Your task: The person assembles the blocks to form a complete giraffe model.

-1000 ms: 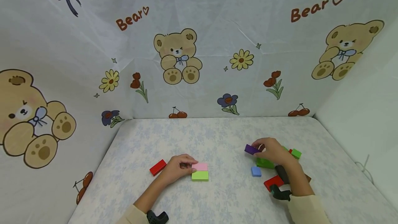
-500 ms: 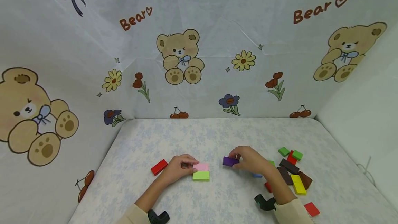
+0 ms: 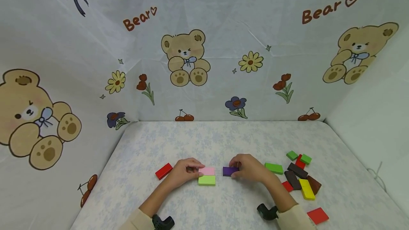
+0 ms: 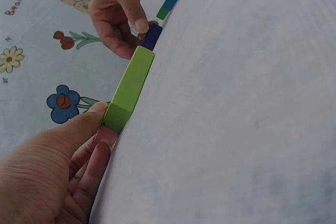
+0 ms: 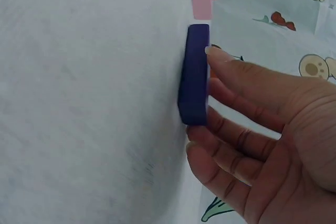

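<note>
My left hand (image 3: 182,173) pinches the left end of a flat pink block (image 3: 208,170), thumb on the near side and fingertips on the far side. Touching the pink block's near side is a lime green block (image 3: 207,180), lying parallel; the thumb tip reaches its corner. To the right, my right hand (image 3: 250,168) grips a purple block (image 3: 227,171) by its right end, between thumb and fingers. A small gap separates the purple block from the pink one, which the right wrist view also shows. The purple block (image 5: 194,74) appears low over or on the tabletop.
A red block (image 3: 164,171) lies left of my left hand. Right of my right arm are a green block (image 3: 273,168), dark brown blocks (image 3: 297,170), a yellow block (image 3: 306,189) and several others. A nearer red block (image 3: 317,215) lies apart. A bear-printed sheet (image 3: 217,91) stands behind the table.
My right hand has carried the purple block leftward from the block pile to just right of the pink block, turning it level with it. The left hand has stayed on the pink block.
</note>
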Action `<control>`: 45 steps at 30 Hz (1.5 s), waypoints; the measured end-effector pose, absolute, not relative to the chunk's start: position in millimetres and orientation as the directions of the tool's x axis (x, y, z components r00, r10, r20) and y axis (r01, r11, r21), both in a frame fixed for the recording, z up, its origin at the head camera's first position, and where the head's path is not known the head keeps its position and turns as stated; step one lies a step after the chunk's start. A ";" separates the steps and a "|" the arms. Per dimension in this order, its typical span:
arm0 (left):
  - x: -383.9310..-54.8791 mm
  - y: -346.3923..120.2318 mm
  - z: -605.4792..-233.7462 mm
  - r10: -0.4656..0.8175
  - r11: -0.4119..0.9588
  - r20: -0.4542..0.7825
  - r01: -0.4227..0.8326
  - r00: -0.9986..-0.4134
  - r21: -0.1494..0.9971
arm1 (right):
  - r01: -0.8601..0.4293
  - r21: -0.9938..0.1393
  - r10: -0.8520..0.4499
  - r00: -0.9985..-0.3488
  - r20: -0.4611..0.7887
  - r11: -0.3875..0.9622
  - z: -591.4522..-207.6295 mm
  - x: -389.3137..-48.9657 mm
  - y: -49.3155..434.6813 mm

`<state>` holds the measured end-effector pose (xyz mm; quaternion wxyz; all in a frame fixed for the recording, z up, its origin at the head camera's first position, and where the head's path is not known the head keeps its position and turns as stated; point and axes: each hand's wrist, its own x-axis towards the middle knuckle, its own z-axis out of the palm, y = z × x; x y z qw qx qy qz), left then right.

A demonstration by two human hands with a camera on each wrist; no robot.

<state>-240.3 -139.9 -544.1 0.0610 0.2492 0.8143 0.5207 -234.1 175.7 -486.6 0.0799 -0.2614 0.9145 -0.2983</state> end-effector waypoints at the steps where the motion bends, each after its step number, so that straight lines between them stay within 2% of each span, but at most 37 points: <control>1: -240.3 -139.7 -544.2 0.469 0.330 0.163 0.343 -0.868 0.879 | -0.405 -0.606 -0.508 -0.861 0.001 0.685 -486.2 -234.2 177.1; 6: -240.5 -139.4 -544.7 0.468 0.317 0.174 0.348 -0.867 0.882 | -0.250 -0.730 -0.435 -0.897 -0.072 0.636 -488.3 -235.6 182.9; 10: -241.1 -139.9 -545.7 0.472 0.315 0.175 0.350 -0.864 0.882 | -0.182 -0.801 -0.431 -0.897 -0.103 0.570 -491.9 -237.3 182.7; 15: -241.5 -140.3 -546.8 0.472 0.335 0.171 0.356 -0.865 0.872 | -0.238 -0.811 -0.475 -0.878 -0.056 0.535 -495.5 -239.0 178.2; 23: -241.5 -140.5 -548.3 0.471 0.348 0.169 0.359 -0.866 0.866 | -0.366 -0.733 -0.520 -0.854 0.020 0.574 -499.9 -238.1 168.3; 45: -240.0 -138.5 -545.3 0.458 0.308 0.170 0.335 -0.873 0.890 | -0.360 -0.709 -0.479 -0.877 0.036 0.607 -497.3 -233.5 159.9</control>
